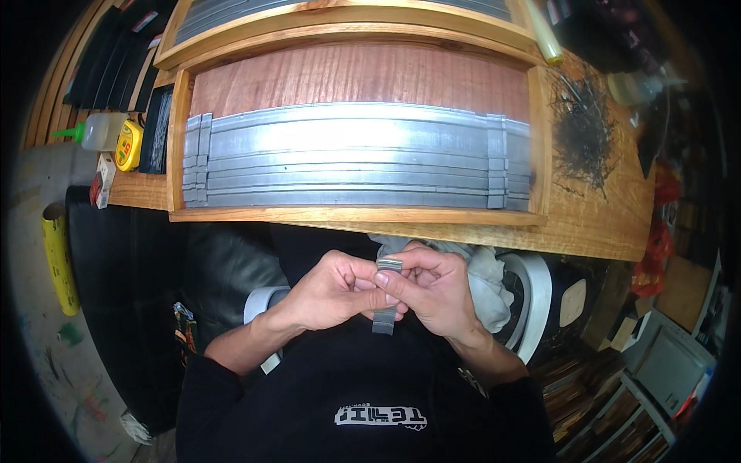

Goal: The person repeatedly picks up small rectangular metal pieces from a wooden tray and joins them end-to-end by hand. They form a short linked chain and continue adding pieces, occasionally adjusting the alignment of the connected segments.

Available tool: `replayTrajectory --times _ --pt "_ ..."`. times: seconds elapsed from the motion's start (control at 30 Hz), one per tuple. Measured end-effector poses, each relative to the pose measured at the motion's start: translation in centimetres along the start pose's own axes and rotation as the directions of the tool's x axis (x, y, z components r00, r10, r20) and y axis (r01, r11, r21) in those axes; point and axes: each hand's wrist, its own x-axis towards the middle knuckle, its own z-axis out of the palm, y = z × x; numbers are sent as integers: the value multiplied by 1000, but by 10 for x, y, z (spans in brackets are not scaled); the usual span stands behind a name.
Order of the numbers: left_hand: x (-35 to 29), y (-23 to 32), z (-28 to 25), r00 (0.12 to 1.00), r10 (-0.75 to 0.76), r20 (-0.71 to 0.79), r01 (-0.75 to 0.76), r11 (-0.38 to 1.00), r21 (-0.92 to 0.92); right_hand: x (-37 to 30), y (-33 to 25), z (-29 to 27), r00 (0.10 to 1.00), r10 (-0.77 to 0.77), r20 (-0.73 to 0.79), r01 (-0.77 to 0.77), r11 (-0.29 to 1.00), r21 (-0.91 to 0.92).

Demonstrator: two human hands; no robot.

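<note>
My left hand and my right hand meet in front of my chest, below the table's front edge. Both are closed, thumbs and fingers pinching a short grey ribbed strip. Its upper end sticks out between the fingertips and its lower end hangs under them; the middle is hidden by my thumbs. Whether it is one piece or several stacked ones, I cannot tell. Beyond my hands, a wooden tray holds long shiny grey strips lying side by side, with short grey pieces across them near both ends.
Behind the tray stands a second wooden tray. A yellow tape measure and a green-tipped bottle sit at left. A heap of thin dark wires or pins lies at right. A grey cloth and white chair arms surround my lap.
</note>
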Motion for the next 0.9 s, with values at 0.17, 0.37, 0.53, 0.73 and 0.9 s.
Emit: replayTrajectory --times 0.17,0.37,0.53,0.73,0.9 --pt "-1 0 -2 999 49 10 -49 998 40 1 1 1 999 -45 4 45 999 -31" --pt "-2 0 0 996 86 -1 -86 995 45 1 4 -1 998 -66 10 66 998 -22" --pt "-4 4 2 999 46 -19 -44 994 99 1 0 -1 999 -28 27 28 1000 6" --pt "-5 6 3 1000 -9 -28 10 998 58 1 -1 -1 999 -43 33 43 999 4" --pt "-5 4 2 1000 0 -24 2 997 71 1 1 -3 999 -21 43 22 1000 -20"
